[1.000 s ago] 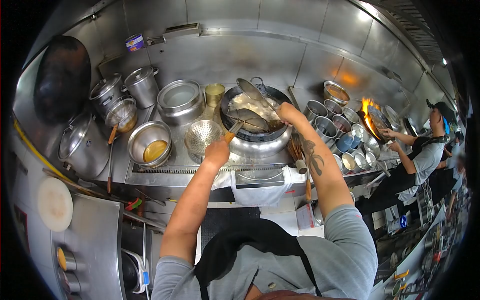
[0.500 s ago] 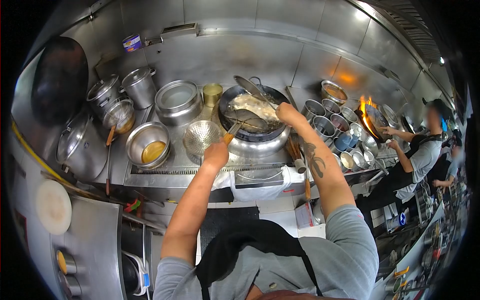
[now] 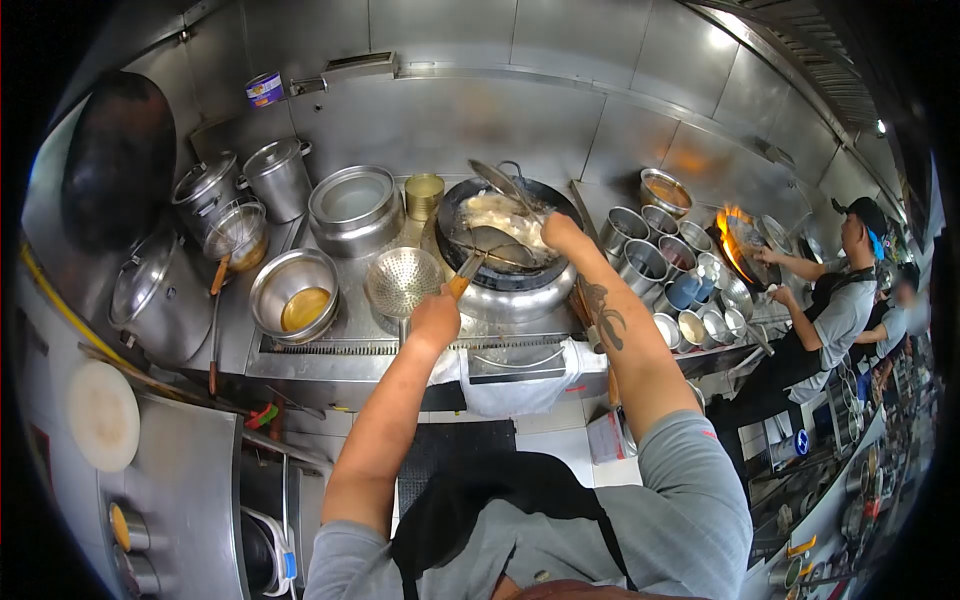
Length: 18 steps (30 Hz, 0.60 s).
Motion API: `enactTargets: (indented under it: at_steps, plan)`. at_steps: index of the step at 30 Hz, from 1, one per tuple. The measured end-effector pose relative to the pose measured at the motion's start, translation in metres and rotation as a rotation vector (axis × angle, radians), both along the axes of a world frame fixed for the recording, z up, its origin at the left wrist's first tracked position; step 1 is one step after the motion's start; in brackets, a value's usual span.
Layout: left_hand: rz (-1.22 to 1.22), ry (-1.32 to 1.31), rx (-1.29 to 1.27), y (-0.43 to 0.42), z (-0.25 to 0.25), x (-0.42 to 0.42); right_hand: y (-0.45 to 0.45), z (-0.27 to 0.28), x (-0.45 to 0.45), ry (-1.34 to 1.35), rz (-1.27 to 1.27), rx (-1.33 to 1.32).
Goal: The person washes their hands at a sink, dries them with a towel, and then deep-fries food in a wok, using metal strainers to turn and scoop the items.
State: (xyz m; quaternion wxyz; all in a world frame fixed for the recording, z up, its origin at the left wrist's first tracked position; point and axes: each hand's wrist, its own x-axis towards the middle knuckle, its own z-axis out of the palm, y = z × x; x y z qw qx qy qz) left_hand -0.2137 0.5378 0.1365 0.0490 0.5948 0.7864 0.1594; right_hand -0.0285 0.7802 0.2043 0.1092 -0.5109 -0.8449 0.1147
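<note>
A dark wok (image 3: pixel 548 202) with a pale, frothy food in it sits on the round steel burner ring. My left hand (image 3: pixel 436 318) is wrapped round the wooden handle of a mesh strainer (image 3: pixel 497 246), whose head lies over the wok's near side. Above the wok, my right hand (image 3: pixel 562 235) grips a ladle (image 3: pixel 495 180) that slants up to the left; its handle end is hidden in the hand. A perforated colander (image 3: pixel 404 282) rests on the counter just left of the strainer's handle.
A bowl of yellow liquid (image 3: pixel 295 296), a wide steel pot (image 3: pixel 353 208) and a tin can (image 3: pixel 424 196) stand to the left. Several metal containers (image 3: pixel 643 262) are on the right. Beyond them a co-worker (image 3: pixel 838 310) is beside a flaming wok (image 3: pixel 738 243). A white cloth (image 3: pixel 520 394) hangs in front.
My right hand and the ladle have moved slightly left and down. The strainer has shifted a little over the wok. The co-worker's head has turned.
</note>
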Motion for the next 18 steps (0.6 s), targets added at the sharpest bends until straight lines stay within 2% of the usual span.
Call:
enactTargets:
  at_steps: [2,5,6,7,9,11,14,18]
  plan:
    - [-0.007,0.009,0.02,-0.004,-0.003,0.0,0.012,-0.026,0.005,-0.167,0.119,0.113]
    - [0.017,-0.024,-0.014,-0.008,-0.005,-0.002,0.009,-0.023,0.015,-0.157,-0.018,0.067]
    - [0.009,-0.02,0.005,-0.007,-0.006,-0.003,0.016,-0.02,0.02,-0.152,0.076,0.118]
    - [-0.002,-0.016,0.019,-0.008,-0.009,-0.003,0.024,-0.017,0.022,-0.184,0.068,0.11]
    - [-0.013,-0.02,0.025,-0.007,-0.009,0.0,0.004,0.01,0.019,-0.179,0.046,0.099]
    - [-0.005,-0.031,0.005,-0.005,-0.003,0.0,0.001,0.013,0.007,-0.134,0.021,0.095]
    - [-0.021,-0.004,-0.008,-0.001,-0.005,-0.001,0.031,-0.023,-0.012,-0.126,0.095,0.156]
    - [-0.007,0.008,0.018,-0.001,-0.012,-0.003,0.007,-0.013,-0.005,-0.04,0.125,0.079]
